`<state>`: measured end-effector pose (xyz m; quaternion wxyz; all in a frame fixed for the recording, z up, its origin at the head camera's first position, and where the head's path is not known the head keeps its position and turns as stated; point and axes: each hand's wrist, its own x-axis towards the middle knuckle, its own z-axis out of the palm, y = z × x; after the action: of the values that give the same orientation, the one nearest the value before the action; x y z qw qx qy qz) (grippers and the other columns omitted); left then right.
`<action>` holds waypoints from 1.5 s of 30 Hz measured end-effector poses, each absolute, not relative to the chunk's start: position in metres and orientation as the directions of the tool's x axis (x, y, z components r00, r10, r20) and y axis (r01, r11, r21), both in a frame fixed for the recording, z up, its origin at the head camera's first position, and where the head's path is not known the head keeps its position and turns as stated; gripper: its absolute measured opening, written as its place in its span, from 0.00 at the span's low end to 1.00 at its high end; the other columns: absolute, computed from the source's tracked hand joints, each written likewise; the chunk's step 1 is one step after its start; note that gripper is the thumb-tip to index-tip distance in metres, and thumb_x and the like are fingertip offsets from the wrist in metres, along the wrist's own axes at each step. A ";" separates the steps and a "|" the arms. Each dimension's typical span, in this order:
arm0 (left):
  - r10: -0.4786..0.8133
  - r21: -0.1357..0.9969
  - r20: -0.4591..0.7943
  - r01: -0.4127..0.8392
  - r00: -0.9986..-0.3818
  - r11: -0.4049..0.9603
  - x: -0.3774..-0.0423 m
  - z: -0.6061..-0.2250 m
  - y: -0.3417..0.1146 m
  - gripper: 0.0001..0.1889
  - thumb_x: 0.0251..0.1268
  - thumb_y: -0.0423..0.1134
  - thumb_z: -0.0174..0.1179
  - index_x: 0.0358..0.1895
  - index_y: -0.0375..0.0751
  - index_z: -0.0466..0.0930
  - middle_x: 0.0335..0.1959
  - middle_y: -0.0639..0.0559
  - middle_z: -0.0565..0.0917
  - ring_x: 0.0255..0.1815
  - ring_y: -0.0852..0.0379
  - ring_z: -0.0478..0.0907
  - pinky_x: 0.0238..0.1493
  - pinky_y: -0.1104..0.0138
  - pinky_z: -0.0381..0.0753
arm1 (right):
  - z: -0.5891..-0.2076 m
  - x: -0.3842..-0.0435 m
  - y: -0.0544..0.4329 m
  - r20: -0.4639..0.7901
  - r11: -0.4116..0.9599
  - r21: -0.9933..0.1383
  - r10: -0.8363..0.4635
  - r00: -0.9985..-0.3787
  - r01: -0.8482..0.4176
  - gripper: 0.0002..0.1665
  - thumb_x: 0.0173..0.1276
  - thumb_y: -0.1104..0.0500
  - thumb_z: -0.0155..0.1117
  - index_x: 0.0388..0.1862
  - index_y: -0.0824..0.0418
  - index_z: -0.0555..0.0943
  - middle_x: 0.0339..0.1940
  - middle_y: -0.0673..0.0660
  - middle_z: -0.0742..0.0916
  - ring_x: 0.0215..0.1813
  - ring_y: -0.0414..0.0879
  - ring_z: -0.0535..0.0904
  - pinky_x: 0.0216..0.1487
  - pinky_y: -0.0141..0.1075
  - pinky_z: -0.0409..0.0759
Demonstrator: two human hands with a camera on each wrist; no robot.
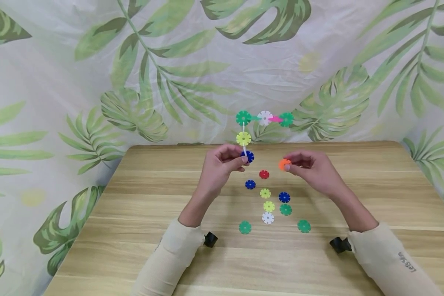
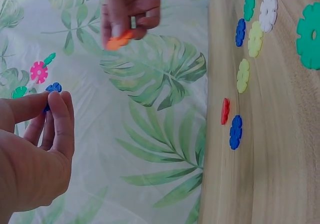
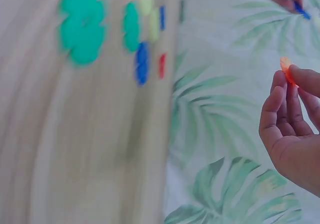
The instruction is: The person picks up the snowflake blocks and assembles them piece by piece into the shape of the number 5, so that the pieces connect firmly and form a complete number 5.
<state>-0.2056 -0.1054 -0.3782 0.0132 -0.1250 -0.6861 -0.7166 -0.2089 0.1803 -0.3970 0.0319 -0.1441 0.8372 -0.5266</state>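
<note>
My left hand [image 1: 222, 166] pinches a blue notched disc [image 1: 249, 156], the lowest piece of a joined chain held up above the table. From that disc the chain rises through a yellow disc [image 1: 243, 138] to a green disc [image 1: 243, 118]. There it turns right, past a white disc [image 1: 265, 118] and a pink disc [image 1: 276, 119] seen nearly edge-on, and ends in another green disc [image 1: 286, 119]. Between thumb and fingers, my right hand [image 1: 314, 170] holds a loose orange disc [image 3: 285, 64], apart from the chain.
On the wooden table [image 1: 140, 250] lie several loose notched discs, among them a red disc [image 1: 264, 174], a white disc [image 1: 268, 218] and a green disc [image 1: 304, 226]. A leaf-patterned cloth [image 1: 192, 74] hangs behind the table's far edge.
</note>
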 end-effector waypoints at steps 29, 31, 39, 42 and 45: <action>0.146 0.980 0.181 0.166 -0.972 -0.110 -0.201 -0.382 -0.095 0.06 0.70 0.24 0.68 0.47 0.28 0.84 0.37 0.50 0.88 0.37 0.58 0.91 0.40 0.66 0.93 | -0.382 -0.206 0.139 0.318 0.125 -0.926 -0.249 -0.915 -0.356 0.13 0.75 0.63 0.72 0.55 0.65 0.88 0.44 0.44 0.92 0.44 0.41 0.90 0.47 0.30 0.88; 0.149 0.979 0.187 0.172 -0.971 -0.107 -0.200 -0.382 -0.095 0.06 0.70 0.25 0.68 0.47 0.29 0.84 0.38 0.47 0.88 0.37 0.58 0.91 0.41 0.66 0.93 | -0.381 -0.206 0.138 0.316 0.114 -0.929 -0.255 -0.914 -0.353 0.13 0.75 0.63 0.72 0.56 0.65 0.88 0.44 0.44 0.92 0.44 0.42 0.90 0.48 0.31 0.89; 0.160 0.977 0.202 0.189 -0.966 -0.094 -0.199 -0.383 -0.092 0.07 0.71 0.25 0.68 0.48 0.28 0.84 0.38 0.46 0.88 0.37 0.57 0.91 0.41 0.66 0.93 | -0.383 -0.204 0.136 0.315 0.103 -0.930 -0.264 -0.911 -0.352 0.13 0.75 0.64 0.72 0.56 0.65 0.88 0.43 0.44 0.92 0.42 0.42 0.88 0.45 0.31 0.88; 0.164 0.977 0.208 0.195 -0.964 -0.089 -0.199 -0.382 -0.091 0.08 0.71 0.25 0.67 0.49 0.27 0.84 0.37 0.49 0.88 0.37 0.57 0.91 0.40 0.66 0.93 | -0.384 -0.204 0.136 0.329 0.099 -0.926 -0.261 -0.908 -0.365 0.12 0.74 0.65 0.72 0.54 0.65 0.88 0.42 0.43 0.92 0.41 0.42 0.88 0.44 0.32 0.88; 0.169 0.976 0.211 0.198 -0.963 -0.089 -0.199 -0.382 -0.090 0.08 0.70 0.24 0.67 0.49 0.26 0.84 0.35 0.53 0.87 0.36 0.58 0.90 0.40 0.67 0.92 | -0.384 -0.205 0.136 0.337 0.094 -0.924 -0.257 -0.906 -0.370 0.11 0.74 0.65 0.72 0.52 0.66 0.89 0.42 0.43 0.92 0.41 0.42 0.88 0.43 0.32 0.88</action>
<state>-0.1987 -0.0905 -0.3824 0.0102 -0.1360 -0.6748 -0.7252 -0.2048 0.1356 -0.3842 -0.0442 -0.2125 0.7383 -0.6386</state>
